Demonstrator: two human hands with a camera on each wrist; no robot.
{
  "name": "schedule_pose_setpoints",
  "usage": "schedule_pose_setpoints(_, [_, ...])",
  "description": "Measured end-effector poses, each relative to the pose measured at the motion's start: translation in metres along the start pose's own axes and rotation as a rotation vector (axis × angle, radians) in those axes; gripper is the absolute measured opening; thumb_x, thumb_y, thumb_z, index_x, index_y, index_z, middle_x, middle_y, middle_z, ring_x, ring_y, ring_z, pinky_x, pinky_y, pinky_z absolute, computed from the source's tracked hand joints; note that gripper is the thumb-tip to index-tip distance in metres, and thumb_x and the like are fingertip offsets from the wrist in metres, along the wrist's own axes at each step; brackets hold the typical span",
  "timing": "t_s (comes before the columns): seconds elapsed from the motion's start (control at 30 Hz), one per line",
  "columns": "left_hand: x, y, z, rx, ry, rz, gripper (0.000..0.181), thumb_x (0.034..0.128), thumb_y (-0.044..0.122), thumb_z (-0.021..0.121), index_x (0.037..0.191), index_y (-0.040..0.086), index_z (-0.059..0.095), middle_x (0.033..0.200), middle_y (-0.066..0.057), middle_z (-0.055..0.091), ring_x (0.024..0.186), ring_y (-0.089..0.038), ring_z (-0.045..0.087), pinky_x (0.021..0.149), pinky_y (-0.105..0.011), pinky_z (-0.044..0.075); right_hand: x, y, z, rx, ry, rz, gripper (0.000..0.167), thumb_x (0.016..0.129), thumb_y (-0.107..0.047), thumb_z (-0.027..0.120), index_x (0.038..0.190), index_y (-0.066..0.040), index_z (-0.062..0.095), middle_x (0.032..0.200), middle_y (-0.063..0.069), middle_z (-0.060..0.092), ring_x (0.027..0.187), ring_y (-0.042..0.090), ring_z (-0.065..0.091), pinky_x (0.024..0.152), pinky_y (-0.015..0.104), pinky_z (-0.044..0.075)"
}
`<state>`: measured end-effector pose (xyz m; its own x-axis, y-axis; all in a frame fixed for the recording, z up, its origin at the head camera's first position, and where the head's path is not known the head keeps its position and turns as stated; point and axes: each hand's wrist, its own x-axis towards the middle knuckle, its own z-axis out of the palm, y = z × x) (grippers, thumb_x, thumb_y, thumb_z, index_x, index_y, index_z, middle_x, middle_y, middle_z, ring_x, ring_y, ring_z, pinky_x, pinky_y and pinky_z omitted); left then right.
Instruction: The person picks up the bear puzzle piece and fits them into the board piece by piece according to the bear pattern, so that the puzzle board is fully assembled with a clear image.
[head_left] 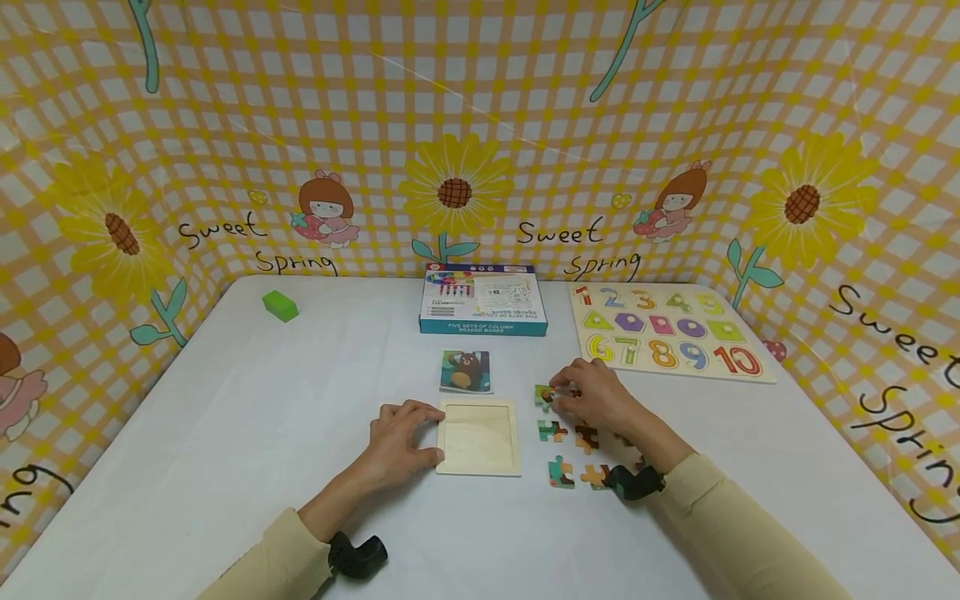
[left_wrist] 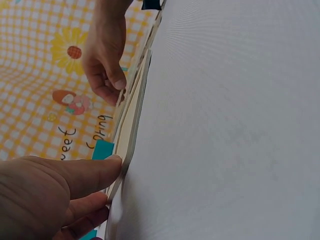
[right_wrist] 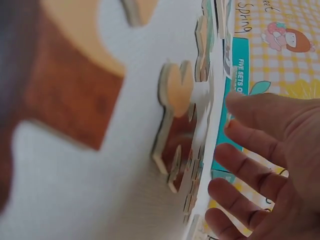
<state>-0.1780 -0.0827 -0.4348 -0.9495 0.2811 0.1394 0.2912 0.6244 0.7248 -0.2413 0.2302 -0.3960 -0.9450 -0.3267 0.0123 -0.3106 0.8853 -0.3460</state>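
At the left edge of the square wooden puzzle tray (head_left: 480, 471), my left hand (head_left: 397, 440) rests its thumb and fingertips against the border. In the left wrist view the thumb (left_wrist: 107, 170) touches the tray's rim (left_wrist: 132, 142). To the right of the tray, my right hand (head_left: 600, 400) pinches a green and brown jigsaw piece (head_left: 543, 398) between thumb and index finger, low over the table. Its other fingers (right_wrist: 245, 167) are spread. Several more jigsaw pieces (head_left: 552, 431) lie below and partly behind this hand. The tray holds no piece.
Behind the tray lies a bear picture card (head_left: 467, 372). Farther back is a boxed bead set (head_left: 483, 304). A wooden number board (head_left: 663, 333) lies at the back right, a green block (head_left: 281, 305) at the back left. Checked cloth (head_left: 375, 100) walls surround the white table (head_left: 225, 433).
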Motion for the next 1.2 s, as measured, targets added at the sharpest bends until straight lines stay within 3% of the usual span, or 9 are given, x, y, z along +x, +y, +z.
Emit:
schedule_pose_setpoints(0.3, [0.000, 0.001, 0.000, -0.009, -0.005, -0.012, 0.042, 0.0731, 0.011, 0.076, 0.113, 0.007, 0.064, 0.120, -0.008, 0.057, 0.111, -0.032, 0.037, 0.091, -0.055, 0.022, -0.002, -0.011, -0.006, 0.010, 0.036, -0.043, 0.023, 0.084, -0.019, 0.065, 0.106, -0.012, 0.069, 0.106, 0.008, 0.063, 0.096, 0.025, 0.046, 0.078, 0.036, 0.038])
schedule_pose_setpoints(0.57, [0.001, 0.000, 0.000, -0.008, -0.005, -0.021, 0.042, 0.0730, 0.011, 0.076, 0.113, 0.007, 0.064, 0.121, -0.009, 0.056, 0.112, -0.032, 0.037, 0.092, -0.055, 0.022, -0.003, -0.034, -0.011, 0.020, 0.058, -0.113, 0.025, 0.083, -0.023, 0.070, 0.105, -0.012, 0.069, 0.104, 0.006, 0.064, 0.100, 0.026, 0.047, 0.083, 0.041, 0.040])
schedule_pose_setpoints(1.2, [0.000, 0.002, 0.000, 0.002, -0.006, -0.024, 0.042, 0.0728, 0.012, 0.076, 0.113, 0.009, 0.064, 0.120, -0.008, 0.056, 0.111, -0.030, 0.037, 0.090, -0.051, 0.023, -0.001, -0.082, 0.008, 0.029, 0.039, -0.164, 0.026, 0.081, -0.026, 0.072, 0.104, -0.014, 0.070, 0.102, 0.003, 0.065, 0.099, 0.023, 0.048, 0.087, 0.042, 0.039])
